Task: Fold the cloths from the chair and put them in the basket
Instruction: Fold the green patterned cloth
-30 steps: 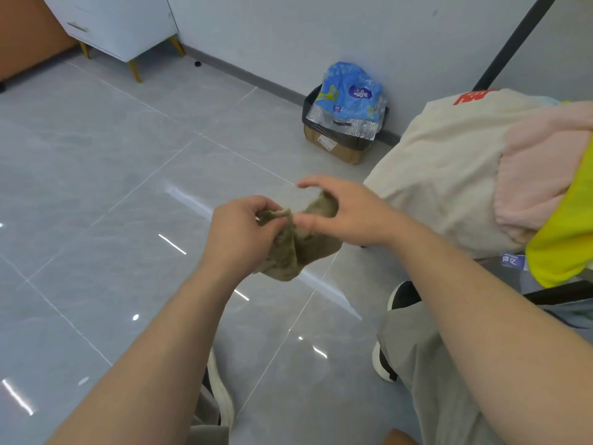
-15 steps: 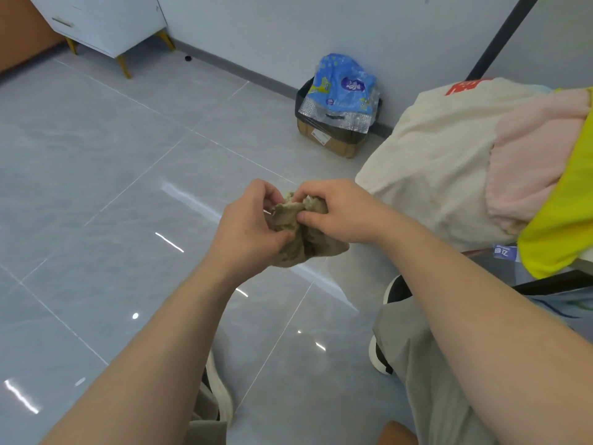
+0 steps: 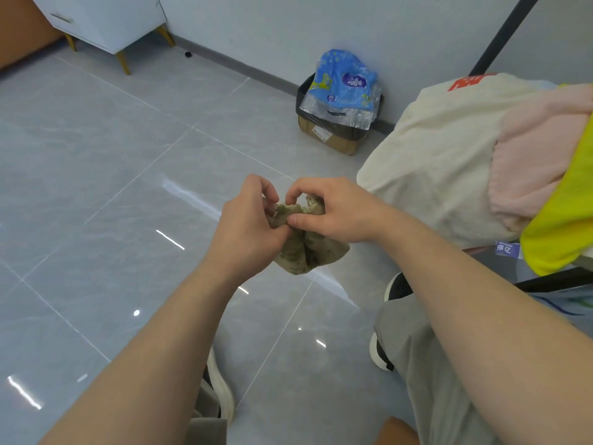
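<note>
A small olive-green cloth (image 3: 305, 252) hangs bunched between both hands above the tiled floor. My left hand (image 3: 247, 226) pinches its upper left edge with curled fingers. My right hand (image 3: 333, 213) pinches the upper right edge, thumb against the fabric. At the right lies a pile of cloths: a cream cloth (image 3: 433, 155), a pink cloth (image 3: 539, 155) and a yellow cloth (image 3: 564, 226). The chair beneath them is mostly hidden. No basket is in view.
A cardboard box (image 3: 333, 139) lined with a black bag and holding a blue plastic package stands by the wall. A white cabinet (image 3: 106, 20) on gold legs stands at the far left. A dark pole (image 3: 500, 33) leans at the upper right. My legs and shoes are below.
My hands have come closer together on the green cloth and regripped its top edge, so it is bunched tighter. The view has shifted slightly.
</note>
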The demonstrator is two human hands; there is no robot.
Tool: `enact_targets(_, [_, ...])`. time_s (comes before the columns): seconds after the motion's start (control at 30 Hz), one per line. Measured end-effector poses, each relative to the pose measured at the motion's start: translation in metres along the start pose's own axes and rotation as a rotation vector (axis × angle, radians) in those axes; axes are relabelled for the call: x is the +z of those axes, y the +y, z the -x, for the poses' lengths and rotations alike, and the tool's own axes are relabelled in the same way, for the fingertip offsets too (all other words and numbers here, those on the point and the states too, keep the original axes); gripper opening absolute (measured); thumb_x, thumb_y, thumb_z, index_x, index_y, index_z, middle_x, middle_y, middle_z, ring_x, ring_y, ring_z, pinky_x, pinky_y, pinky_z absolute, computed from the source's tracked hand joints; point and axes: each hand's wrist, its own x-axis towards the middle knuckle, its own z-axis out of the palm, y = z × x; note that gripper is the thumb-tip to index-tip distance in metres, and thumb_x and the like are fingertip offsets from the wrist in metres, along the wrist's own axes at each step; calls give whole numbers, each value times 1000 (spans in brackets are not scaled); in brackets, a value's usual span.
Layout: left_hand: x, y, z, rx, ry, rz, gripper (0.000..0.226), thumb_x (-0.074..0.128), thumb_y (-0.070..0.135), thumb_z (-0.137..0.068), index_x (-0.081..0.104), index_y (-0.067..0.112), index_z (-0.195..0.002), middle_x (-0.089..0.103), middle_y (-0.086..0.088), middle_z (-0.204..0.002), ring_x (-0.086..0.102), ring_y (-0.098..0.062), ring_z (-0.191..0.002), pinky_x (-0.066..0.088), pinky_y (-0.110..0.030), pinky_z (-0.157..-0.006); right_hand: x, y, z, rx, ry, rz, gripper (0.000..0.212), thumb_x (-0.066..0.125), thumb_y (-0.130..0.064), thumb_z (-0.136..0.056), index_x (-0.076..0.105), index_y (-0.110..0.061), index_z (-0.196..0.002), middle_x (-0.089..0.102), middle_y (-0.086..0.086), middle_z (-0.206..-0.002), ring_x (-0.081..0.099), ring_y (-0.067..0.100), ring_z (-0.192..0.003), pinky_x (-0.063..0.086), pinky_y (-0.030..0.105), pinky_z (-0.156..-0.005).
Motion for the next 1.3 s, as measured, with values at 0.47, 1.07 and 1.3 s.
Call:
enact_targets(0.47, [-7, -10, 0, -29, -138, -87, 38, 72, 21, -83, 53, 32, -115, 66, 11, -91, 61, -4, -79, 42, -17, -62, -16, 21, -3, 202, 286, -20, 10, 58, -38, -97, 51, -30, -98, 51, -7, -67, 49, 7, -64, 37, 28, -57])
enact_targets(1.07, [-5, -7, -1, 54, -42, -24, 28, 82, 10, -74, 64, 20, -93, 66, 13, -83, 59, 4, -67, 44, -8, -62, -17, 25, -4, 278, 335, 15, 12, 52, -37, -101, 50, -26, -107, 57, -5, -77, 53, 12, -68, 39, 32, -59])
enact_targets(1.3, [-3, -10, -2, 17, -13, -57, 18, 82, 18, -78, 66, 22, -85, 66, 10, -77, 61, -1, -73, 50, -15, -68, -18, 27, -4, 295, 361, 24, 14, 52, -36, -100, 50, -25, -107, 60, 0, -82, 54, 15, -70, 45, 36, -66])
